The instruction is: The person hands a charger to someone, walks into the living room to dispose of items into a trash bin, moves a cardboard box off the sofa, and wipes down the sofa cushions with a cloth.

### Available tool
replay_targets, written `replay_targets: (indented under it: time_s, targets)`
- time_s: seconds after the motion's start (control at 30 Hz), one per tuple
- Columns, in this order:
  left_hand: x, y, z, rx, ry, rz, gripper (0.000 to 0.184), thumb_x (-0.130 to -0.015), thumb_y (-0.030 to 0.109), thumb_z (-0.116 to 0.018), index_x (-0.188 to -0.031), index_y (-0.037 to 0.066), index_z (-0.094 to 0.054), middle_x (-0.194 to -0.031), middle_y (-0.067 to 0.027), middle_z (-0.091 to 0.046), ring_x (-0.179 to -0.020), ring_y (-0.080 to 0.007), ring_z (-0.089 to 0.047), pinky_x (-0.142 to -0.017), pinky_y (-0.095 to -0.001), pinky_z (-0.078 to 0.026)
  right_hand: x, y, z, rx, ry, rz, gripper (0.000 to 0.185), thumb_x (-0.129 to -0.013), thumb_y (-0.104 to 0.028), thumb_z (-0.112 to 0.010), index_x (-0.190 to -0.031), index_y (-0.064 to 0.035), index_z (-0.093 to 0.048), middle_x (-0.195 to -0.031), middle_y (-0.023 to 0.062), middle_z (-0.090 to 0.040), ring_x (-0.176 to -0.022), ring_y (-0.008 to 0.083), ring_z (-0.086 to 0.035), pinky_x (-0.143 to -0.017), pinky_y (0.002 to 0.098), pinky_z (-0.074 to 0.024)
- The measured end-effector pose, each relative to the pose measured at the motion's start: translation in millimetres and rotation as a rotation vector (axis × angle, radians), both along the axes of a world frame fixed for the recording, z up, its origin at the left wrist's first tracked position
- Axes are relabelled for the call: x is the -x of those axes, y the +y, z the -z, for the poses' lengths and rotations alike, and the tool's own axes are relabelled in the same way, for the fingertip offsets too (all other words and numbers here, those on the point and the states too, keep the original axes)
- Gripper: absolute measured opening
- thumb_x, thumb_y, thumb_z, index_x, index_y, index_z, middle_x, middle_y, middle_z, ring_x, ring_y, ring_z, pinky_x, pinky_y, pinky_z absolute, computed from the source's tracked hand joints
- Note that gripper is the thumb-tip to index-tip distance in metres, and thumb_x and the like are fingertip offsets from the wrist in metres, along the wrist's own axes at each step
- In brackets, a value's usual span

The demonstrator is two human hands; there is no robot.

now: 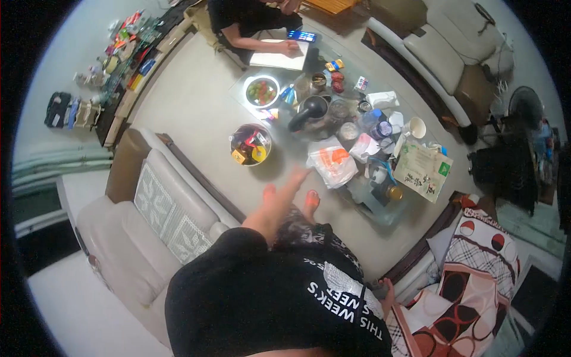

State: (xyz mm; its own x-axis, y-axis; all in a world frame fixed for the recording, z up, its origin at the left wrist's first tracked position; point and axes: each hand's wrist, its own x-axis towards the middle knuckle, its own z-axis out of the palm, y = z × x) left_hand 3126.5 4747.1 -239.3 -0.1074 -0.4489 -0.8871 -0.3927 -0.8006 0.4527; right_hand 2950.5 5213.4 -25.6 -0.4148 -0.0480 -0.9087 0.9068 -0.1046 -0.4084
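Note:
My left hand [300,175] reaches forward with its fingers stretched out, just left of a white plastic bag [333,164] with orange print at the corner of the glass table [285,140]. I cannot tell whether the fingertips touch the bag. My right hand [388,293] hangs low at my right side. Its fingers look bent around a small greyish thing [376,290], partly hidden against my shirt. A round bin [250,144] with colourful packaging in it stands on the floor, left of my reaching hand.
On the table are a bowl of fruit [262,92], a black-handled pot [310,113], bottles [380,126], a paper cup [415,127] and a green printed bag [423,169]. Another person [250,30] sits at the far side over white paper [279,55]. Sofas [148,226] flank the table.

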Motion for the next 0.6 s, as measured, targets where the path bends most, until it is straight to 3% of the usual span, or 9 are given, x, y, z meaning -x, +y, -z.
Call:
replay_targets:
  time_s: [0.07, 0.13, 0.2, 0.27, 0.37, 0.4, 0.47, 0.53, 0.6]
  targets:
    - [-41.5, 23.4, -11.3, 0.162, 0.299, -0.136, 0.081, -0.071, 0.032, -0.063, -0.133, 0.015, -0.014, -0.12, -0.016, -0.043, -0.107, -0.027, -0.043, -0.083, -0.0447, -0.039, 16.6, 29.8, 39.5, 0.215, 0.418, -0.582, 0.045, -0.078, -0.004, -0.054, -0.119, -0.0025, -0.037, -0.103, 0.0083, -0.048, -0.091, 0.0185, -0.05, -0.08, 0.0296, -0.0416]
    - [-81.3, 29.5, -11.5, 0.364, -0.265, 0.53, 0.061, -0.07, 0.029, -0.062, -0.123, 0.01, -0.038, -0.098, -0.0125, -0.058, -0.084, -0.019, -0.055, -0.07, -0.033, -0.045, 40.5, 15.2, 65.8, 0.237, 0.366, -0.589, 0.045, -0.078, -0.003, -0.053, -0.12, -0.0024, -0.036, -0.104, 0.0086, -0.049, -0.089, 0.0191, -0.05, -0.079, 0.0295, -0.0417]
    - [-118.5, 46.3, -28.0, 0.4, -0.281, 0.457, 0.053, -0.07, 0.027, -0.061, -0.116, 0.008, -0.044, -0.092, -0.0117, -0.059, -0.079, -0.0184, -0.056, -0.068, -0.0316, -0.045, 58.1, -18.9, 75.2, 0.257, 0.315, -0.604, 0.046, -0.078, -0.003, -0.053, -0.12, -0.0023, -0.035, -0.104, 0.0089, -0.049, -0.087, 0.0197, -0.051, -0.079, 0.0294, -0.0418]
    - [-155.9, 72.1, -46.9, 0.46, -0.3, 0.343, 0.039, -0.07, 0.024, -0.06, -0.102, 0.003, -0.054, -0.081, -0.0103, -0.061, -0.07, -0.0173, -0.058, -0.065, -0.0289, -0.045, 64.9, -67.1, 65.1, 0.183, 0.339, -0.718, 0.035, -0.081, -0.021, -0.051, -0.112, -0.0062, -0.05, -0.1, 0.0067, -0.055, -0.093, 0.0209, -0.053, -0.079, 0.0327, -0.0428]
    - [-221.9, 117.3, -43.4, 0.305, -0.358, 0.161, 0.036, -0.071, 0.02, -0.057, -0.1, 0.0, -0.054, -0.08, -0.0113, -0.062, -0.071, -0.0178, -0.059, -0.067, -0.0301, -0.046, 98.3, -137.0, 99.9, 0.208, -0.061, -0.627, 0.039, -0.079, -0.015, -0.051, -0.117, -0.0086, -0.047, -0.108, 0.0092, -0.052, -0.098, 0.0236, -0.051, -0.084, 0.0373, -0.0398]
    - [-237.3, 134.0, -37.7, 0.312, -0.386, 0.061, 0.036, -0.071, 0.02, -0.057, -0.1, 0.0, -0.054, -0.08, -0.0113, -0.062, -0.071, -0.0178, -0.059, -0.067, -0.0301, -0.046, 100.6, -158.5, 98.5, 0.236, -0.074, -0.726, 0.039, -0.079, -0.015, -0.051, -0.117, -0.0086, -0.047, -0.108, 0.0092, -0.052, -0.098, 0.0236, -0.051, -0.084, 0.0373, -0.0398]
    - [-260.3, 170.5, -25.8, 0.338, -0.453, 0.042, 0.028, -0.071, 0.023, -0.052, -0.089, 0.003, -0.06, -0.088, -0.0199, -0.059, -0.085, -0.0324, -0.057, -0.077, -0.0401, -0.044, 97.7, -181.1, 81.4, 0.551, 0.404, -1.239, 0.041, -0.076, -0.008, -0.049, -0.117, -0.007, -0.047, -0.115, 0.0132, -0.048, -0.102, 0.0274, -0.048, -0.088, 0.0398, -0.0368]
    - [-261.5, 197.3, -26.8, 0.348, -0.487, -0.13, 0.029, -0.07, 0.022, -0.048, -0.087, 0.004, -0.062, -0.089, -0.0189, -0.059, -0.084, -0.0325, -0.057, -0.075, -0.0405, -0.044, 69.5, -219.9, 54.4, 0.663, 0.438, -1.299, 0.032, -0.074, -0.005, -0.047, -0.106, -0.0003, -0.044, -0.114, 0.0133, -0.047, -0.093, 0.0204, -0.05, -0.082, 0.031, -0.0387]
    - [-263.8, 220.1, -13.9, 0.294, -0.426, -0.165, 0.032, -0.071, 0.023, -0.045, -0.091, 0.005, -0.061, -0.093, -0.018, -0.059, -0.087, -0.0312, -0.056, -0.077, -0.0399, -0.043, 92.1, -241.1, 92.2, 0.841, 1.026, -1.778, 0.028, -0.076, -0.007, -0.049, -0.103, -0.001, -0.046, -0.108, 0.0119, -0.049, -0.092, 0.0201, -0.049, -0.083, 0.0289, -0.0367]
